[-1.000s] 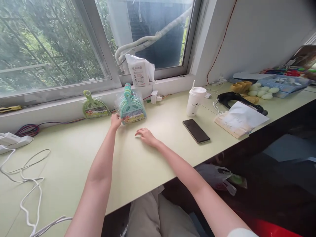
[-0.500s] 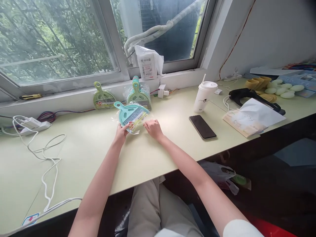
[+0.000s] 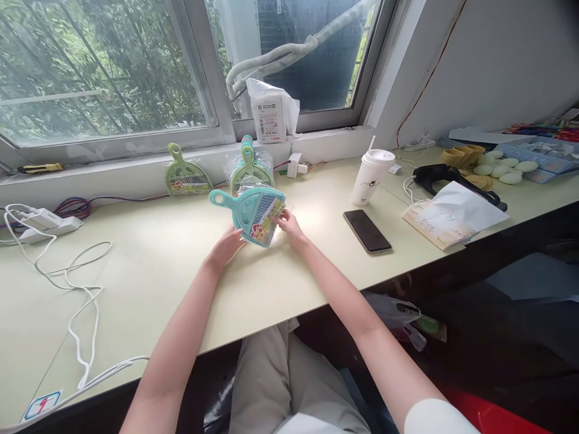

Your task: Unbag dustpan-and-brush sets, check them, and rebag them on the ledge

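A small turquoise dustpan with a brush set in it (image 3: 248, 208), in clear wrap with a printed label, is held tilted above the table, its looped handle pointing left. My left hand (image 3: 227, 246) supports its lower left edge, the fingers partly hidden behind it. At its right side my right hand (image 3: 289, 226) pinches the edge of the wrapped set. Just behind it a stack of similar wrapped dustpans (image 3: 248, 163), green in front, leans by the sill. Left of that stack stands a single green wrapped dustpan (image 3: 185, 175).
Right of my hands are a black phone (image 3: 367, 231), a white lidded cup with a straw (image 3: 371, 178) and a tissue pack (image 3: 441, 223). White cables (image 3: 85, 289) and a power strip (image 3: 52, 229) lie left. A white wrapped package (image 3: 272, 117) sits on the sill.
The turquoise dustpan has turned and come up closer, its label side swung toward the right. My right hand has moved onto its right edge; before, it was just beside the wrap.
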### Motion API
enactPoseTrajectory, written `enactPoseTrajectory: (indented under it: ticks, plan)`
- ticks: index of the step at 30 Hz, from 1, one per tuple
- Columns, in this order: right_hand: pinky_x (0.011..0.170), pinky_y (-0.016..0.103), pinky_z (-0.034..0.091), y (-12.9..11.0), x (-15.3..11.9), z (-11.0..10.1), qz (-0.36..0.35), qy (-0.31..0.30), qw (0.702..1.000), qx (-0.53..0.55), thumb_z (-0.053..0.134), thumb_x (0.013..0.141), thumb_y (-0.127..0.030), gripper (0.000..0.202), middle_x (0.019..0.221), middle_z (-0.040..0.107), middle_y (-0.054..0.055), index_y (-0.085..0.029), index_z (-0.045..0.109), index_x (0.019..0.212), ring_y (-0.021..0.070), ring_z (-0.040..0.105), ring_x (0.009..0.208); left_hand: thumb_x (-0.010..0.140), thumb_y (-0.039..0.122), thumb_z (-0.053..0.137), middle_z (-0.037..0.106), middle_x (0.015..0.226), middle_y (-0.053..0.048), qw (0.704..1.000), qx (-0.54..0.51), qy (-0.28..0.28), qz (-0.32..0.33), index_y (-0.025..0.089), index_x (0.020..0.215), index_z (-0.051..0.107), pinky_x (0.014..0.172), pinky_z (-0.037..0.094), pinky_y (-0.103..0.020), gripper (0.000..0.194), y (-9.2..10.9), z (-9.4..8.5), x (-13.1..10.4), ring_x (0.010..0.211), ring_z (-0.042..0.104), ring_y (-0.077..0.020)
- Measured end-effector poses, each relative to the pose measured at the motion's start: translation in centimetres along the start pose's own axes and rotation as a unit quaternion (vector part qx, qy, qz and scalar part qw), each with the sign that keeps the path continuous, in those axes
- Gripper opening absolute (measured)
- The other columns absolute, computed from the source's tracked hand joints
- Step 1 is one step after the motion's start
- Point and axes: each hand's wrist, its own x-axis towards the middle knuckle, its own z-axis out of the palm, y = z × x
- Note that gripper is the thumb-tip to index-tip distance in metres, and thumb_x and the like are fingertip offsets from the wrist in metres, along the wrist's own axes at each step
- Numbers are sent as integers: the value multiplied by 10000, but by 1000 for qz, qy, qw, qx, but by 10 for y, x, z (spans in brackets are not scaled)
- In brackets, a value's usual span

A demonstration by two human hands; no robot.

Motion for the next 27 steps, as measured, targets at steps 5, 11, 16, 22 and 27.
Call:
enactPoseTrajectory:
  ticks: [5,11,16,22,27]
  plan:
    - [465,195,341,-6,-3,0,0,-41,998,-45,782,658,-349,340,859,648,-22,-212,532,843,74,536,599,775,575,706,709,1122,-145,997,25,62,-31,131,1137,645,937,557,-412,576,-3,-15,7,1094,665,-292]
    - [414,188,349,-7,-2,0,26,-36,993,-105,772,715,-224,247,607,635,-52,-196,570,856,84,547,477,681,696,733,731,979,-142,991,45,124,-26,106,994,669,832,585,-373,671,-8,-30,10,912,709,-263]
    - [424,183,388,-11,0,-8,28,-12,996,-81,722,766,-146,161,611,637,-58,-172,605,874,68,552,460,601,531,871,731,1041,-136,995,87,40,-22,131,1079,707,820,586,-329,645,-3,-39,6,906,713,-245]
    - [391,182,397,-16,-5,-2,29,-32,996,-82,775,733,-130,177,584,641,-50,-156,630,830,69,564,427,508,461,926,737,1028,-135,984,62,165,3,111,1010,733,801,607,-340,642,-1,-59,9,798,715,-208]
    - [387,175,408,-22,-6,-2,34,-44,996,-64,832,687,-176,195,554,647,-29,-134,664,775,81,596,437,524,483,914,732,1019,-151,982,91,166,-1,103,979,734,850,604,-374,620,0,-71,11,865,723,-248]
